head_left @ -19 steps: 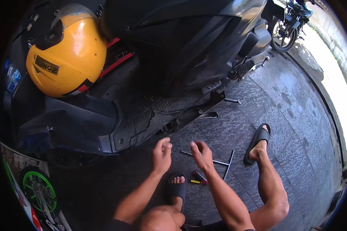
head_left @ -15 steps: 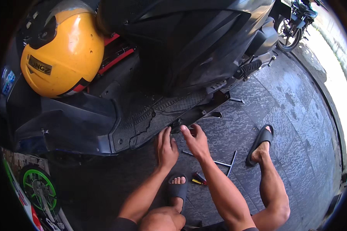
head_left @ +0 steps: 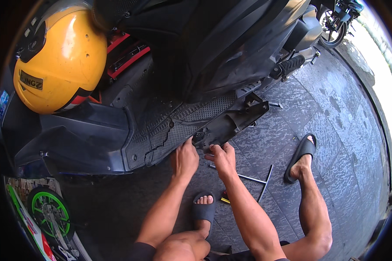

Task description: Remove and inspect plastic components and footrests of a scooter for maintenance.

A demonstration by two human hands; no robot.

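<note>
A black plastic side panel [head_left: 233, 124] of the scooter is tilted outward along the edge of the textured footboard [head_left: 170, 132], its hollow inner side showing. My right hand [head_left: 223, 160] is closed on the panel's lower edge, thumb and fingers pinching it. My left hand [head_left: 185, 158] is at the panel's front end, beside the footboard edge. Its fingers are pressed together there, and the fingertips are partly hidden. Below my right hand, a T-handle wrench [head_left: 262, 182] lies on the floor, next to a yellow-handled tool [head_left: 225, 200] partly covered by my forearm.
A yellow helmet [head_left: 63, 58] rests at the scooter's front left, near a red-edged black tray [head_left: 128, 61]. The scooter's black body [head_left: 231, 48] rises above the footboard. A green-rimmed wheel [head_left: 51, 213] stands at lower left. Another motorcycle [head_left: 335, 26] is at far right, beyond the grey tiled floor [head_left: 331, 104].
The side panel has tipped outward from the scooter, showing more of its inside. My right hand has closed on its lower edge. The whole view has shifted slightly.
</note>
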